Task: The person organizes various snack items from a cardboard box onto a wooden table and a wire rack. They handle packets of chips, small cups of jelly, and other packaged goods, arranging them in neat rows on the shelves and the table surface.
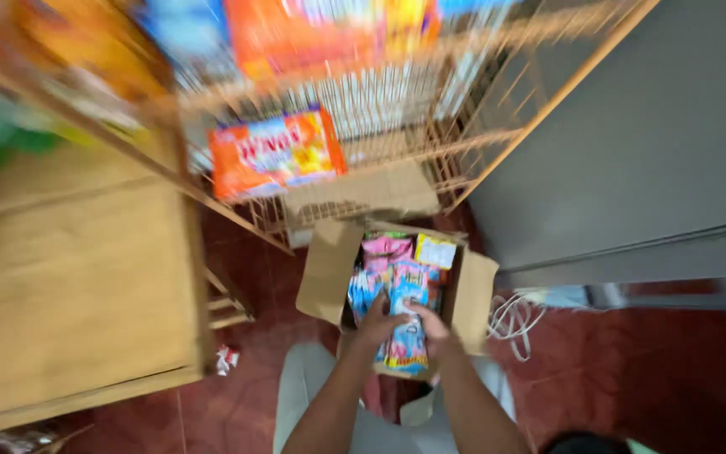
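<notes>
Brown cardboard, flaps splayed wide: an open box [327,271] sits on the red tiled floor [649,370], and everything here hangs off it. Both hands are at its near edge, gripping one blue and pink packet [406,332] between them. The left hand [377,324] curls its fingers onto the packet's left side, the right hand [432,322] clamps the right side, so the packet stands upright between the two, its lower end overhanging the box's near rim. Behind it, deeper in the box, more packets [392,256] are crammed in pink, blue and yellow. Past the box's far flap stands a wire rack [397,126] with an orange pack [275,153] on its shelf; left of the box, a wooden counter [69,286]; right of it, a grey cabinet [649,143] and a coil of white cord [510,324]. Heavy motion blur smears the rack's upper shelves, and the packet's bottom half hides the box's front wall.
</notes>
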